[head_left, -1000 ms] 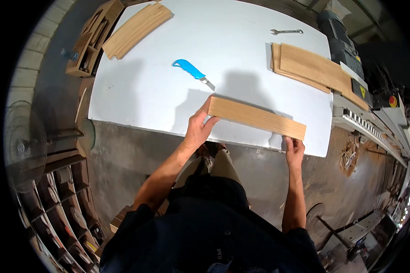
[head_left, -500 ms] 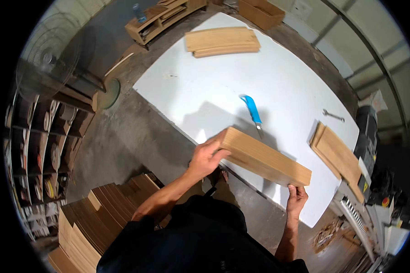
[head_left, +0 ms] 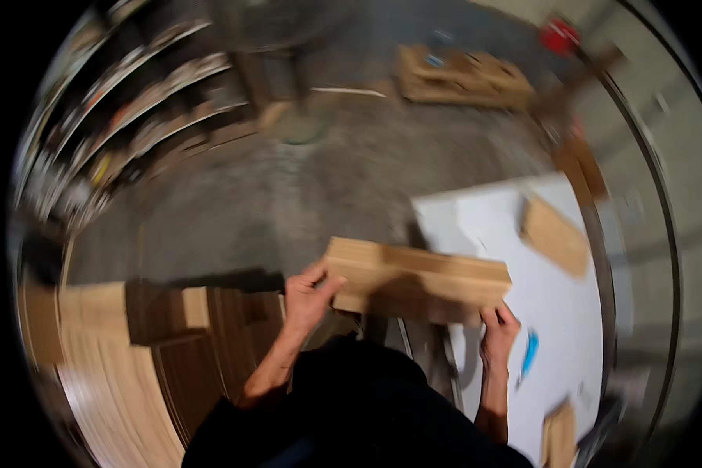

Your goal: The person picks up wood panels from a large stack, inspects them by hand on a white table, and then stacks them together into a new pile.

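Note:
A long block-shaped bundle of wood-grain boards [head_left: 421, 285] is held up level in front of my body. My left hand [head_left: 308, 300] grips its left end, thumb on the near face. At the right end, my right hand [head_left: 500, 331] pinches the lower corner. The bundle hangs over the gap between the floor and the left edge of a white tabletop [head_left: 487, 226]. On that tabletop, to the right of my right hand, lies a blue-handled utility knife [head_left: 530, 352]. Motion smears much of the view.
Stacked wood-grain boards [head_left: 101, 335] stand at my left. Other board piles lie on the tabletop, one far [head_left: 555, 238] and one near [head_left: 558, 437]. Shelving [head_left: 132, 101] is at the far left, a low wooden cabinet [head_left: 464, 86] at the back, and a cardboard box [head_left: 583, 168] beyond the table.
My view has swung left, so the table now sits at the right and the board stacks show more. Both hands still hold the bundle, carried leftward off the tabletop with my turn.

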The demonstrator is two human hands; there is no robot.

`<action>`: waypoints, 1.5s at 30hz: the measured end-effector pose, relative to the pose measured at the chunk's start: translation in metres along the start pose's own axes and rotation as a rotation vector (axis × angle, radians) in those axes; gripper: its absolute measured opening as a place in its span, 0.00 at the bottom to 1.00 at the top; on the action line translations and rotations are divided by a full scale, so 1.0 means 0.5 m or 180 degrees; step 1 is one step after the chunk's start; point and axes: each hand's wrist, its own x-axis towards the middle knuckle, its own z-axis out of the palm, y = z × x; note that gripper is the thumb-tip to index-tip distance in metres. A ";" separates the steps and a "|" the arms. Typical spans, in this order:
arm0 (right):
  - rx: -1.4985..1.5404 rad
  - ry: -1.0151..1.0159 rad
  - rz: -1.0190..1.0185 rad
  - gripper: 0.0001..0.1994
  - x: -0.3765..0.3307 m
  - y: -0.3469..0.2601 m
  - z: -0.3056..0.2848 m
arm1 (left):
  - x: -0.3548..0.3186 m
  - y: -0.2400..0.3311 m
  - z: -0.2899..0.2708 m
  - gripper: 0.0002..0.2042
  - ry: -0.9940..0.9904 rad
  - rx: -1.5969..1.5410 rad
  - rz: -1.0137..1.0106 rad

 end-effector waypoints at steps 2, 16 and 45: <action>0.0357 -0.0312 -0.0136 0.15 0.054 -0.006 0.091 | 0.024 -0.002 -0.065 0.16 0.0362 0.0025 0.0301; -0.0711 -0.3523 -0.0483 0.15 0.372 -0.160 0.811 | 0.223 0.022 -0.392 0.21 0.2835 -0.0315 -0.0169; -0.0263 -0.8269 0.0256 0.20 -0.503 -0.637 2.111 | -0.197 0.497 -1.321 0.12 0.6210 0.0132 -0.0505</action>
